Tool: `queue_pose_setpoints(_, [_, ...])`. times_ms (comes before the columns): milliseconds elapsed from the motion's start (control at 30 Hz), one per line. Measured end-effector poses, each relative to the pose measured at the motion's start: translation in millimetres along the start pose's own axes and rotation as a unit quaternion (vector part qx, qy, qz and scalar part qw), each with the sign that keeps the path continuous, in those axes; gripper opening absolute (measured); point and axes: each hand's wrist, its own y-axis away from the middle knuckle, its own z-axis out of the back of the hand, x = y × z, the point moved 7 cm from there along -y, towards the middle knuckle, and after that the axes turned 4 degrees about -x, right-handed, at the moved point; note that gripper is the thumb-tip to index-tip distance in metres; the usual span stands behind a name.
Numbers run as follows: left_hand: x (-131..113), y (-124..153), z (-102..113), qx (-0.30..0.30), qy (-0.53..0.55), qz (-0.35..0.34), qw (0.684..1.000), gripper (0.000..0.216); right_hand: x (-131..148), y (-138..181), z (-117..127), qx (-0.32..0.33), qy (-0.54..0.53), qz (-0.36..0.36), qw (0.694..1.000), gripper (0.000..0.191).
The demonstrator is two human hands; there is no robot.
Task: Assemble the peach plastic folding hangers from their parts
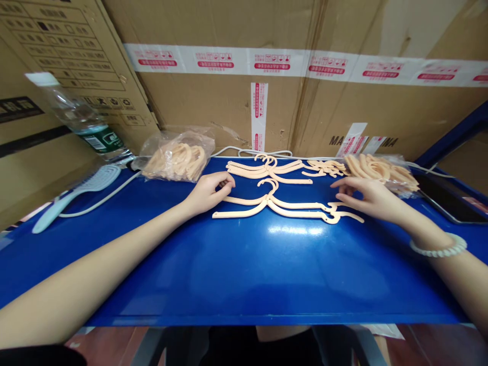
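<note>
The plastic hangers (268, 201) seemed light, stiff, best pinched mid-arm; the left hand (209, 192) gripped indiscernibly, the right hand (364, 195) gaped loosely.

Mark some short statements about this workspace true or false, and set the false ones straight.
1. Peach-coloured hangers lie on the table between the left hand and the right hand. True.
2. The hairbrush lies to the right of the right hand. False: the hairbrush lies to the left of the left hand.
3. The bracelet is on the left wrist. False: the bracelet is on the right wrist.
4. The left bag and the right bag are see-through. True.
5. The bottle has a red label. False: the bottle has a green label.
</note>
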Motion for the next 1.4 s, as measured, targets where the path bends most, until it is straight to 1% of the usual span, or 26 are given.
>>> queue_pose_setpoints(133, [1,0,0,-0.002,0.002,-0.005,1.000,0.016,7,-1,-1,-0.012,0.011,0.025,1.000,0.036])
queue_pose_setpoints(300, [1,0,-1,-0.002,0.005,-0.014,1.000,0.017,8,-1,0,-0.013,0.017,0.032,0.999,0.036])
queue_pose_setpoints(533, [-3,1,-2,-0.002,0.017,-0.030,0.999,0.028,8,0,2,-0.023,0.020,0.032,0.999,0.035])
queue_pose_setpoints(700, [-5,1,-2,-0.002,0.019,-0.035,0.999,0.030,11,-2,1,-0.035,0.026,0.029,0.999,0.033])
queue_pose_setpoints(833, [-5,1,-2,-0.007,0.020,-0.038,0.999,0.030,17,-9,6,-0.048,0.034,0.027,0.998,0.032])
queue_pose_setpoints(1000, [-5,1,0,-0.015,0.022,-0.042,0.999,0.031,34,-29,12,-0.041,0.055,0.032,0.997,0.032])
queue_pose_setpoints(1067, [-6,1,0,-0.017,0.023,-0.044,0.999,0.031,42,-37,8,-0.029,0.051,0.045,0.997,0.032])
queue_pose_setpoints(1167, [-5,1,1,-0.019,0.025,-0.046,0.998,0.031,48,-45,-9,-0.015,0.044,0.069,0.997,0.033])
queue_pose_setpoints(1300, [-5,2,0,-0.016,0.022,-0.053,0.998,0.031,47,-46,-32,-0.033,0.047,0.089,0.994,0.036])
queue_pose_setpoints(1400, [-7,2,-1,-0.016,0.019,-0.065,0.998,0.030,44,-45,-44,-0.026,0.044,0.095,0.994,0.032])
